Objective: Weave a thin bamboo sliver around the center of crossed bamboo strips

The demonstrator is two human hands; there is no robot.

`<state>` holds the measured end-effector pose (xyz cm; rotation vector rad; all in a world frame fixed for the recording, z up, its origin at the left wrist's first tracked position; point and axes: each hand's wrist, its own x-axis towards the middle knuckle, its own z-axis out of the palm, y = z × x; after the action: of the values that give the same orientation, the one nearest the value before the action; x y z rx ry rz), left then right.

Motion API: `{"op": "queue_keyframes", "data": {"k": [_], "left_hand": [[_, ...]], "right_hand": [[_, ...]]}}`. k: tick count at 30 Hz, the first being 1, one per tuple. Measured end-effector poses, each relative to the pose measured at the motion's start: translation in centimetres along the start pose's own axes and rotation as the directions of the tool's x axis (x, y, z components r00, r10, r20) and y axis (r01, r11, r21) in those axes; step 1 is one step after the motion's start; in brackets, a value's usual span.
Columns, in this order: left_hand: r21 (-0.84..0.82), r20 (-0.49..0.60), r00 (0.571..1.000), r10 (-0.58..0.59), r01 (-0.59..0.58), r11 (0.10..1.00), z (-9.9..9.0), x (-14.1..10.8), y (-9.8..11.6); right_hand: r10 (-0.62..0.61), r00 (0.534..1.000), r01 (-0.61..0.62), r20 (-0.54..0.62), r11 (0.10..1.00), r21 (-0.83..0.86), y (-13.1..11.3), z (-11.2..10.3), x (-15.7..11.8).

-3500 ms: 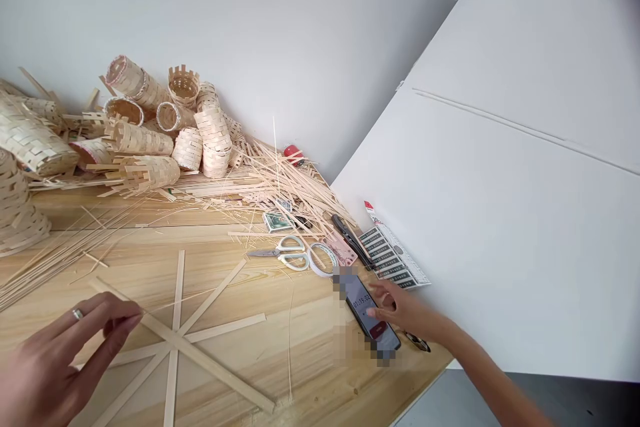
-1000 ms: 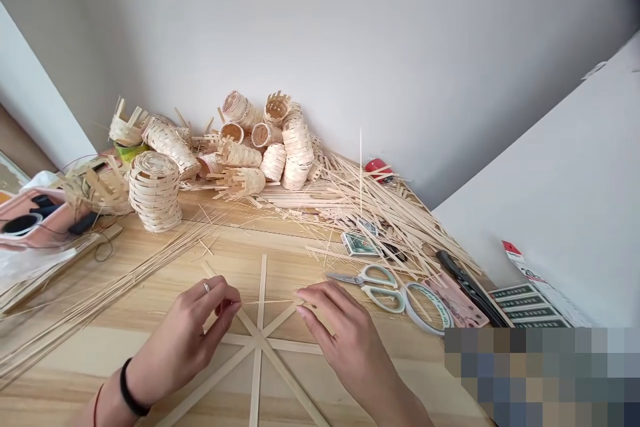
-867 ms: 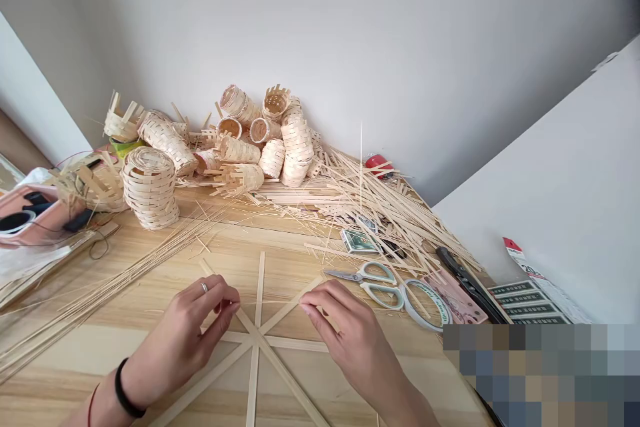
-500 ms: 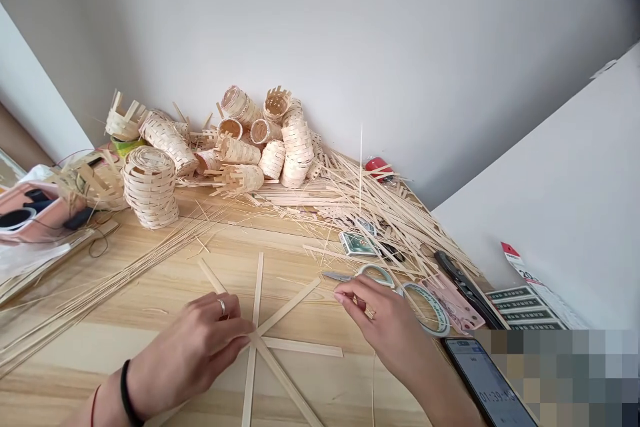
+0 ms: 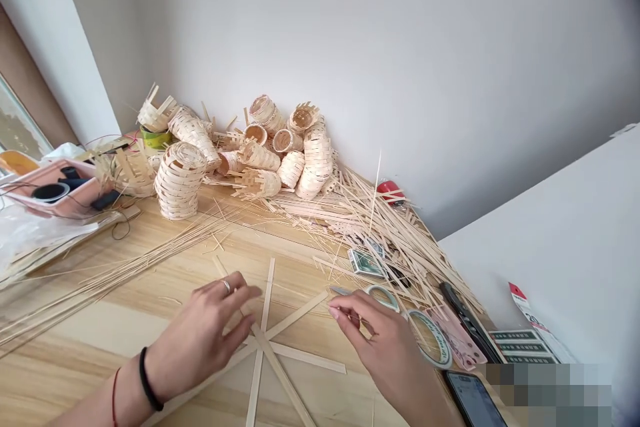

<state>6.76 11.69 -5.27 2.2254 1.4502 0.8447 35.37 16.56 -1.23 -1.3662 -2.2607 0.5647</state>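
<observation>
Flat wooden strips (image 5: 295,315) cross in a star on the table, meeting near one point. My left hand (image 5: 200,330) is over the left side of this crossing, thumb and forefinger apart, with one strip running beneath it. To the right, my right hand (image 5: 383,340) has thumb and forefinger pinched together near the tip of a diagonal strip. A thin strip seems to be in that pinch, mostly hidden by the fingers. Scissors (image 5: 383,297) lie just behind my right hand.
Woven baskets (image 5: 180,180) and loose strips (image 5: 400,227) are heaped along the wall. Thin strips (image 5: 150,257) lie at left near a pink bin (image 5: 83,197). A tape roll (image 5: 433,340), a black-handled tool (image 5: 467,320) and a phone (image 5: 475,400) are at right.
My left thumb and forefinger have parted and lifted off the crossing. My right hand stays pinched. The view has shifted, and the thin upright strip at the back now leans right.
</observation>
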Motion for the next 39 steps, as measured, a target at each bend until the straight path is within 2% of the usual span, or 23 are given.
{"op": "queue_keyframes", "data": {"k": [2, 4, 8, 13, 15, 17, 21, 25, 32, 39], "left_hand": [[-0.05, -0.077, 0.993, -0.086, 0.082, 0.995, -0.3, 0.2, -0.2], [-0.113, -0.078, 0.988, -0.133, 0.124, 0.986, -0.6, 0.4, -0.3], [-0.186, -0.019, 0.993, -0.118, 0.113, 0.976, -1.0, 0.7, -0.2], [-0.207, -0.015, 0.994, -0.104, 0.099, 0.973, -0.8, 0.6, -0.1], [-0.186, -0.017, 0.995, -0.096, 0.092, 0.978, -0.7, 0.5, 0.0], [-0.14, 0.014, 0.999, -0.036, 0.037, 0.989, -0.6, 0.3, 0.2], [-0.03, 0.2, 0.973, 0.119, -0.115, 0.993, -0.2, -0.1, 0.9], [0.069, 0.328, 0.935, 0.132, -0.164, 0.984, 0.3, -0.4, 1.3], [0.117, 0.319, 0.942, 0.103, -0.147, 0.982, 0.9, -0.6, 1.2], [0.118, 0.353, 0.934, 0.044, -0.092, 0.989, 1.4, -0.9, 0.7]], "right_hand": [[-0.033, 0.999, 0.033, 0.019, 0.999, 0.023, -1.0, 0.4, 0.1], [-0.06, 0.998, 0.058, 0.029, 0.997, 0.045, -1.7, 1.0, 0.2], [-0.1, 0.995, 0.099, 0.004, 0.991, 0.094, -2.0, 2.4, 0.2], [-0.121, 0.992, 0.123, -0.022, 0.981, 0.153, -1.5, 3.1, -0.2], [-0.099, 0.995, 0.102, -0.029, 0.984, 0.149, -0.8, 2.8, -0.3], [-0.043, 0.998, 0.047, -0.038, 0.992, 0.114, 0.3, 2.4, -0.3], [0.062, 0.996, -0.059, -0.064, 0.997, 0.045, 2.5, 2.2, -0.1], [0.082, 0.993, -0.083, -0.086, 0.997, -0.003, 3.5, 2.6, 0.3], [0.097, 0.994, -0.1, -0.042, 0.992, -0.076, 3.2, 2.0, 1.7], [0.142, 0.988, -0.131, 0.065, 0.98, -0.15, 3.1, 1.0, 3.9]]}}
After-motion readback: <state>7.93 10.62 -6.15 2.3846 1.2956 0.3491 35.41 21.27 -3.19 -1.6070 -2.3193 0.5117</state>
